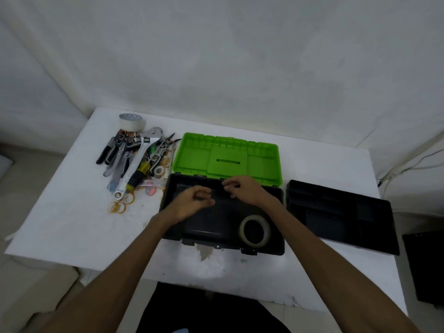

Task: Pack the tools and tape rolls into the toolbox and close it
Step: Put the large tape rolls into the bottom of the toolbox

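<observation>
The toolbox (173, 227) lies open on the white table, its green lid (192, 155) folded back. One tape roll (255, 230) sits in the right of its black base. My left hand (192, 203) and my right hand (243, 191) hover close together over the base, fingers loosely curled, with nothing visible in them. To the left of the box lies a pile of tools: an adjustable wrench (138, 159), a yellow and black screwdriver (137, 175), pliers and scissors (117, 146). A clear tape roll (132, 121) stands behind the pile, and a small tape roll (158, 171) lies in it.
The toolbox's black inner tray (341, 212) lies on the table to the right of the box. Several yellow rubber bands (119, 207) are scattered in front of the tool pile. Cables (408, 164) hang by the wall at the right.
</observation>
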